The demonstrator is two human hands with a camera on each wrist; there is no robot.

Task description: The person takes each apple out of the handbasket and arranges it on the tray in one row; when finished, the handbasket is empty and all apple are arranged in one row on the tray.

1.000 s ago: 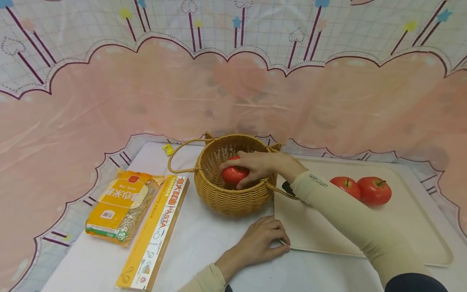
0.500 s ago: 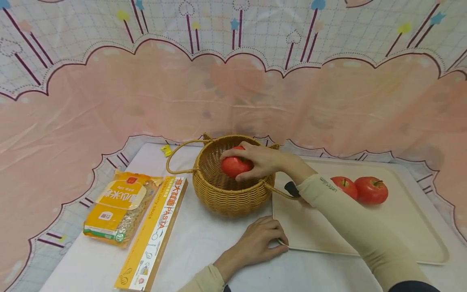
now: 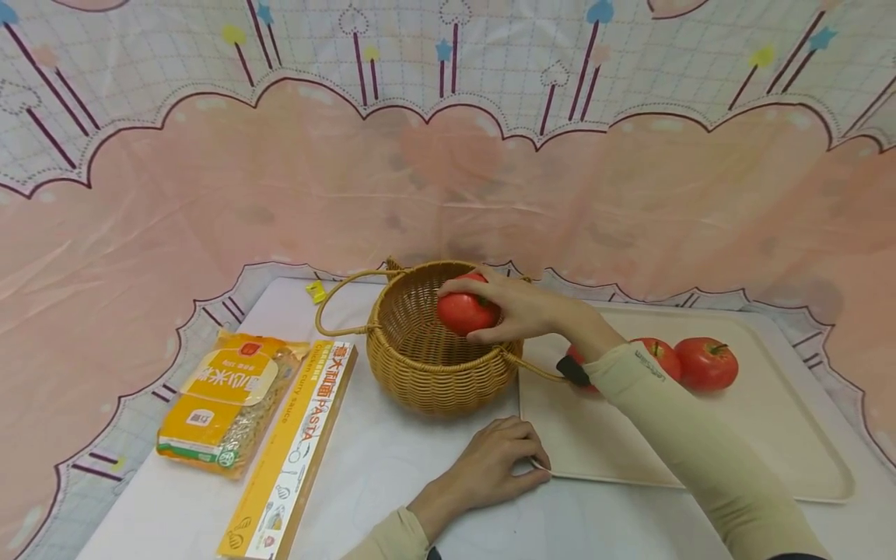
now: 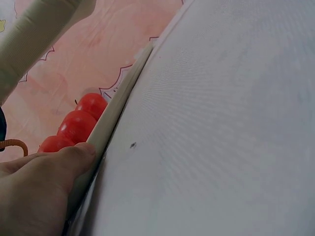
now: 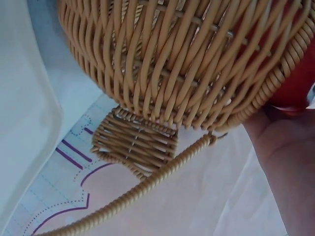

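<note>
My right hand grips a red apple from above, at the rim of a round wicker basket. Below the apple, the basket's woven floor shows. In the right wrist view the basket wall hides much of the apple. My left hand holds the near left corner of a cream tray, its thumb on the rim in the left wrist view. On that tray sit three red apples, such as the rightmost one; my right forearm partly covers the others.
Left of the basket lie a long yellow-and-white pasta box and an orange bag of noodles. A small yellow packet is near the back edge. The basket's handles stick out sideways, and a patterned curtain hangs behind.
My right hand has lifted the apple from deep inside the basket up to rim height and shifted it slightly right. My left hand has stayed at the tray corner.
</note>
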